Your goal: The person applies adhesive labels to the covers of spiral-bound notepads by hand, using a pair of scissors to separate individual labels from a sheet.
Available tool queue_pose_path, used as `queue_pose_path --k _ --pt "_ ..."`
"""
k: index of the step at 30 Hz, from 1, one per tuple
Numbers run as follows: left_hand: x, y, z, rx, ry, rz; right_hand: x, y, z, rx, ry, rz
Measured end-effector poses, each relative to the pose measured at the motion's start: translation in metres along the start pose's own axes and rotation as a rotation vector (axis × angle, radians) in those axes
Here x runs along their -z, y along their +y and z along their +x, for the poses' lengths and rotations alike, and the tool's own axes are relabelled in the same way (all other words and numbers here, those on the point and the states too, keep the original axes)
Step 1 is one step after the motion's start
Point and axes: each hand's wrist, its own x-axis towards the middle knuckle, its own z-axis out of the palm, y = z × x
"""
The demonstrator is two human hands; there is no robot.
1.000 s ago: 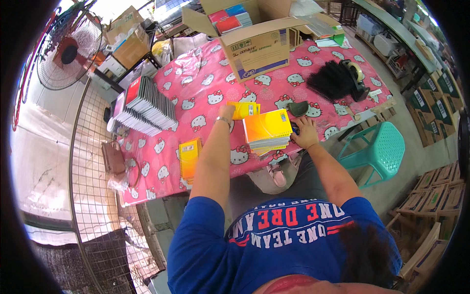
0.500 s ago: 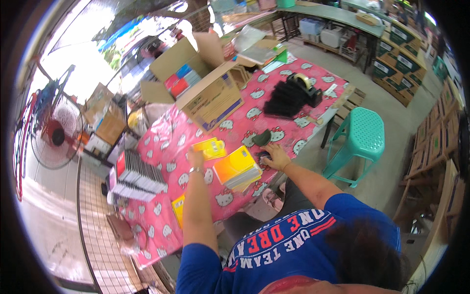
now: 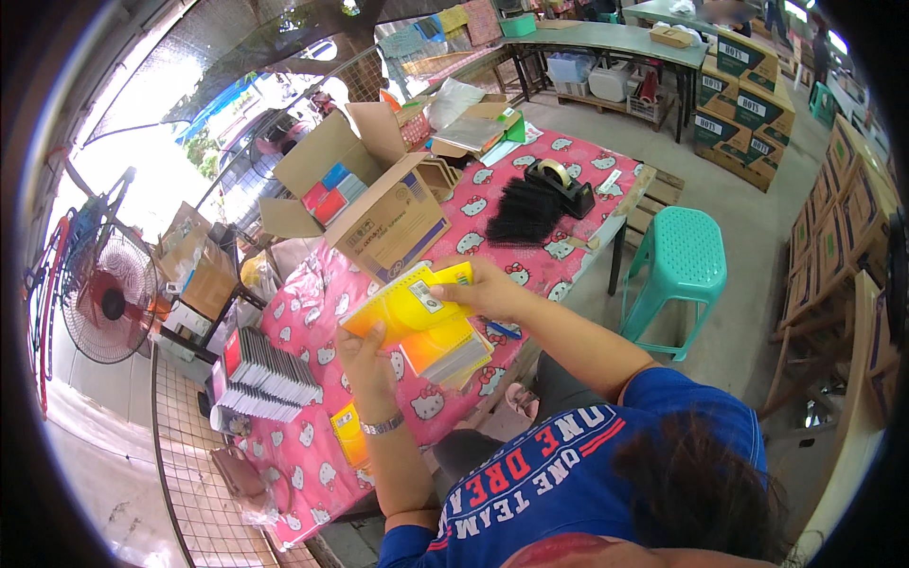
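Observation:
Both my hands hold up a yellow spiral notebook (image 3: 393, 308) over the table. My left hand (image 3: 365, 355) pinches its near left corner, thumb on top. My right hand (image 3: 488, 289) grips the right side, near a small white label. Whether the yellow part under my right fingers is a second notebook I cannot tell. Just below it stands a stack of yellow-orange notebooks (image 3: 450, 355), partly covered by the held one. A blue pen-like item (image 3: 504, 329) lies beside the stack. Another yellow notebook (image 3: 348, 435) lies left of my left forearm.
A pink patterned cloth covers the table (image 3: 317, 464). Dark-covered notebooks (image 3: 270, 379) are stacked at left. An open cardboard box (image 3: 393, 222) stands at the back, with a black brush-like bundle (image 3: 525, 213) and tape dispenser (image 3: 563, 185) farther right. A green stool (image 3: 686, 246) is at right.
My right hand has left the table beside the stack and come to the notebook. My left hand has lifted the yellow notebook off the cloth, and both hands now hold it.

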Motion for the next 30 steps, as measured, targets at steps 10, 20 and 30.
queue_pose_path --k 10,20,30 --pt "0.008 0.002 -0.018 0.084 -0.066 -0.307 0.055 -0.025 -0.029 0.225 0.340 0.884" --pt "-0.030 -0.046 -0.012 0.424 -0.217 -0.876 0.045 0.011 -0.011 0.321 -0.175 1.005" --pt "-0.040 -0.038 -0.013 0.286 -0.072 -0.594 0.009 0.000 -0.011 0.034 0.342 0.547"
